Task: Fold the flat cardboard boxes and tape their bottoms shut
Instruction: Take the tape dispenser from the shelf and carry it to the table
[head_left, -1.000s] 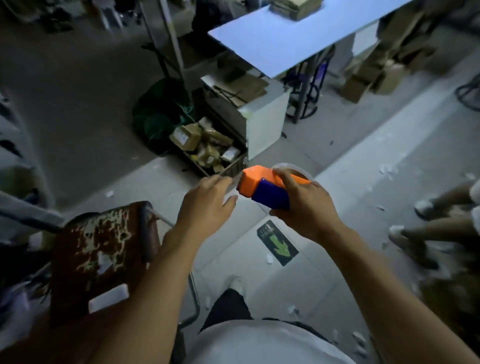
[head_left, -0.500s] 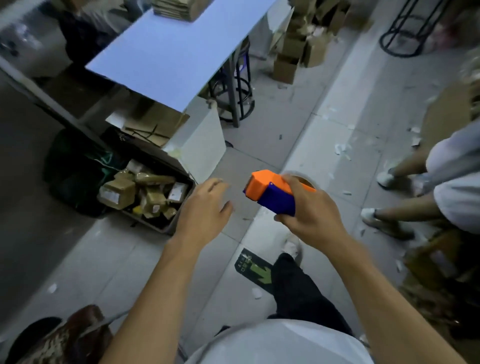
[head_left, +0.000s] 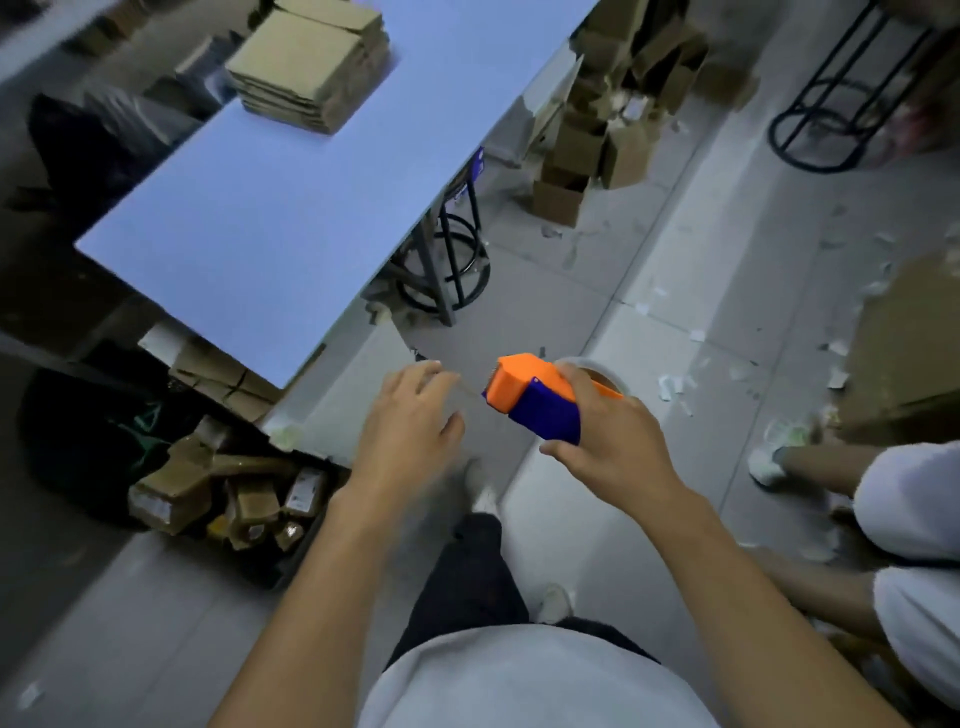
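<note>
— Right hand (head_left: 608, 457)?
— Fingers curled round the dispenser (head_left: 535, 397), held over the floor.
— And the left hand (head_left: 410, 426)?
— Pinching the tape end, I think; it's blurred.
— Boxes (head_left: 311, 67)?
— Stacked flat at the table's (head_left: 270, 223) far edge.

We note a blue-white table (head_left: 270, 228), black stools (head_left: 457, 270) beneath and beyond it, a floor bin (head_left: 311, 551) of small parcels (head_left: 171, 488), paper scraps (head_left: 675, 384) littering tiles.

orange-and-blue tape dispenser (head_left: 535, 397)
</note>
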